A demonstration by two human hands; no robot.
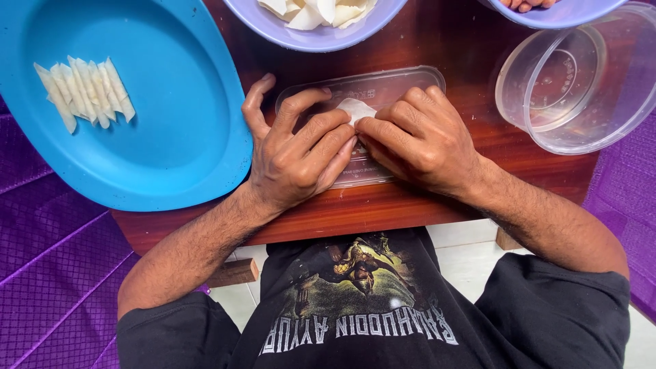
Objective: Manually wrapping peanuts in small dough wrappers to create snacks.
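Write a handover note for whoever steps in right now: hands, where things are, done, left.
Left hand: fingers pressed on a white wrapper piece, pinching it.
Right hand: fingertips on the same piece, from the other side.
The piece lies on a clear plastic lid on the wooden table.
Done: a row of folded rolls sits on the blue plate.
Left: this piece is mid-fold; more white wrappers wait in the lilac bowl. Clear tub at right holds nothing visible.
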